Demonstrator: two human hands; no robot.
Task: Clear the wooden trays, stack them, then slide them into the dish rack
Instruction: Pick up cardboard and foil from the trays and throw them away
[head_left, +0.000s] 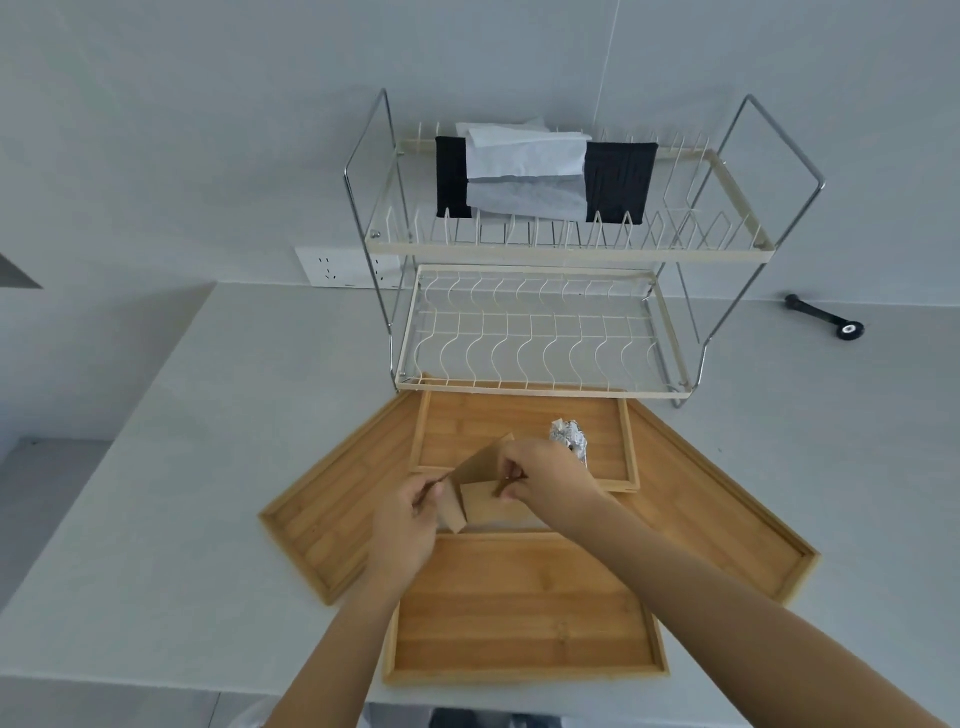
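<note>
At the centre of the frame the left hand (402, 525) and the right hand (540, 475) are close together, each pinched on a thin brown stick-like piece, and between them they hold brown cardboard scraps (480, 488), one flap tilted up toward the rack; whether the sticks are part of the cardboard I cannot tell. The hands hover above the meeting point of the wooden trays: a large tray (322, 525) angling away to the lower left, another large tray (727, 525) angling to the lower right, a smaller tray (524, 613) nearest the viewer with its long axis running left to right, and a farther small tray (488, 421) lying across the two large ones, long axis also left to right. Just beyond the right hand, on that farther tray, sits a crumpled ball of foil (569, 436), touching or nearly touching the knuckles; the right hand is the nearer one to it, so it looks the likelier to clear it next. Straight up the frame from the hands stands the two-tier dish rack (545, 332), its lower shelf open toward the trays and its front rail just beside the far tray's edge; black and white cloths (524, 171) drape the upper tier. A wall socket (337, 267) sits left of the rack, and a black tool (826, 317) lies on the desk (208, 415) at the right
</note>
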